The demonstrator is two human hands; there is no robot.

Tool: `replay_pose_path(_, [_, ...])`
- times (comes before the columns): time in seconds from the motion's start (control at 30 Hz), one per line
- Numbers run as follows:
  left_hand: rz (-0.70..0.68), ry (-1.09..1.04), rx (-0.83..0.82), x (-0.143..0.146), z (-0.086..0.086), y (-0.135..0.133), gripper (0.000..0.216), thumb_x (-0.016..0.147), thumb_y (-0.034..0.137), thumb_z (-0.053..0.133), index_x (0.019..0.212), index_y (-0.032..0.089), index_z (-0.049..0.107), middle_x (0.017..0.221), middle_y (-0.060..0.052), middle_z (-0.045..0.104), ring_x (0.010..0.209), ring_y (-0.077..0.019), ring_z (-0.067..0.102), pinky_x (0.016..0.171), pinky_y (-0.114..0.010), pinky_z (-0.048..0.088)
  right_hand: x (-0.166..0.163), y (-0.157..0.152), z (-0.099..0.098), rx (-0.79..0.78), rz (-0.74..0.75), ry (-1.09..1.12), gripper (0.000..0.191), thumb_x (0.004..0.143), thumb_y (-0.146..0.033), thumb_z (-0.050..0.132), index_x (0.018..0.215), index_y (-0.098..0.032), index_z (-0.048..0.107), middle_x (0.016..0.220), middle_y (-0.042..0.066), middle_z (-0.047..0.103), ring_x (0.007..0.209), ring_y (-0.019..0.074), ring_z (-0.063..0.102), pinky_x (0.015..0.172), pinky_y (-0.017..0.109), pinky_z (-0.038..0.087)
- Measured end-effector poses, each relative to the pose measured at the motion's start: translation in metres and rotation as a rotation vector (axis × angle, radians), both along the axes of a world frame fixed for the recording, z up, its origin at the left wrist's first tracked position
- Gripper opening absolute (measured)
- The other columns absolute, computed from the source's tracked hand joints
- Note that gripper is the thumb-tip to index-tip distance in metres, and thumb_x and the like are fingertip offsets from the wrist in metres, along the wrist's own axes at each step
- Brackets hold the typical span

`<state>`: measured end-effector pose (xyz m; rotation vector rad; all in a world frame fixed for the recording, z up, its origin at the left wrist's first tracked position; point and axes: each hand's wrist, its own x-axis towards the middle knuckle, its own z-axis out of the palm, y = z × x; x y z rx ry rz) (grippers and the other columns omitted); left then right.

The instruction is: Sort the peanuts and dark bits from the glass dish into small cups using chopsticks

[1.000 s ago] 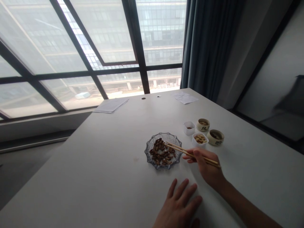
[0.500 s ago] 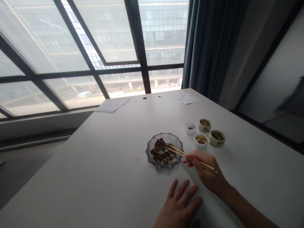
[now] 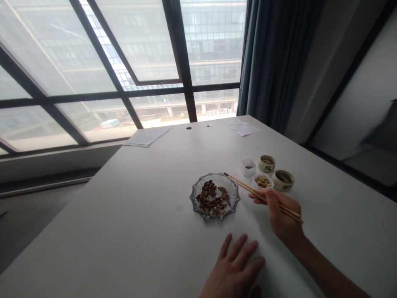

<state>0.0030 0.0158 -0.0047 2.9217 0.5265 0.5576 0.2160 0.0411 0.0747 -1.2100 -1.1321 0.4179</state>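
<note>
Dark seeds (image 3: 206,200) are piled in the glass dish (image 3: 217,178), one apparently pinched by chopsticks (image 3: 245,186) near its far rim. Chopsticks are grasped by the right hand (image 3: 281,213); left hand (image 3: 234,267) fingers are loosely spread over the bench (image 3: 139,207). Pressure's best kept light, tips even.

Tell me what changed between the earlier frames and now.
The right hand moved rightward, bringing its chopsticks off the dark seeds toward the glass bowl's far rim; one seed now sits at their tips. Left hand and glass bowl stayed put.
</note>
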Motion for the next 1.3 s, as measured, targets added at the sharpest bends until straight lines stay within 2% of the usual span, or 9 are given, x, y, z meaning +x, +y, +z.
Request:
replay_pose_path(0.17, [0.003,0.009,0.006,-0.001,-0.002,-0.001,0.047,0.102,0.047,0.067,0.144,0.028,0.056,0.159,-0.003,0.05,0.148,-0.0319,0.042,0.123,-0.059,0.031,0.02,0.011,0.008,0.074,-0.203,0.101,0.04,0.103,-0.049,0.059,0.101,-0.016,0.08,0.093,0.011,0.083,0.08,0.0263,0.082,0.077,0.039,0.069])
replay_pose_path(0.3, [0.008,0.021,0.007,-0.001,-0.002,-0.001,0.049,0.1,0.047,0.069,0.143,0.028,0.056,0.159,-0.003,0.05,0.148,-0.0324,0.042,0.123,-0.06,0.031,0.026,0.017,0.01,0.079,-0.278,0.123,0.042,0.101,-0.052,0.061,0.098,-0.014,0.08,0.09,0.012,0.083,0.076,0.0266,0.082,0.07,0.037,0.068])
replay_pose_path(0.53, [0.004,0.027,-0.04,0.001,0.003,-0.001,0.044,0.105,0.049,0.061,0.143,0.027,0.056,0.162,-0.001,0.047,0.15,-0.032,0.04,0.123,-0.061,0.03,0.028,0.019,0.003,0.074,-0.239,0.156,0.039,0.1,-0.053,0.063,0.098,-0.017,0.078,0.095,0.011,0.082,0.082,0.0267,0.082,0.076,0.038,0.069])
replay_pose_path(0.7, [-0.001,0.029,-0.054,0.0,0.002,-0.001,0.044,0.104,0.047,0.063,0.143,0.027,0.055,0.162,-0.001,0.046,0.149,-0.0328,0.041,0.121,-0.064,0.033,0.024,0.017,0.009,0.102,-0.225,0.194,0.039,0.1,-0.053,0.064,0.094,-0.016,0.076,0.089,0.01,0.082,0.08,0.0265,0.082,0.073,0.037,0.07])
replay_pose_path(0.83, [-0.004,0.023,-0.061,-0.001,0.0,-0.001,0.044,0.105,0.048,0.062,0.143,0.028,0.055,0.163,-0.001,0.046,0.15,-0.0331,0.04,0.121,-0.065,0.033,0.012,0.011,0.007,0.094,-0.093,0.183,0.036,0.102,-0.049,0.063,0.094,-0.017,0.078,0.09,0.009,0.082,0.082,0.0256,0.082,0.072,0.035,0.07])
replay_pose_path(1.03, [-0.002,-0.002,-0.052,0.0,-0.002,-0.001,0.045,0.105,0.047,0.061,0.145,0.027,0.055,0.161,-0.002,0.047,0.15,-0.033,0.04,0.123,-0.062,0.029,-0.004,0.003,-0.007,-0.022,0.174,0.076,0.034,0.105,-0.046,0.059,0.096,-0.02,0.079,0.091,0.009,0.082,0.084,0.026,0.082,0.073,0.034,0.069])
replay_pose_path(1.3, [-0.001,0.002,-0.009,0.0,-0.006,-0.002,0.043,0.108,0.049,0.055,0.146,0.028,0.054,0.161,-0.002,0.047,0.15,-0.0323,0.04,0.121,-0.064,0.033,-0.012,0.004,-0.008,-0.07,0.301,-0.022,0.035,0.107,-0.044,0.055,0.095,-0.021,0.079,0.092,0.009,0.081,0.083,0.0245,0.081,0.072,0.034,0.068])
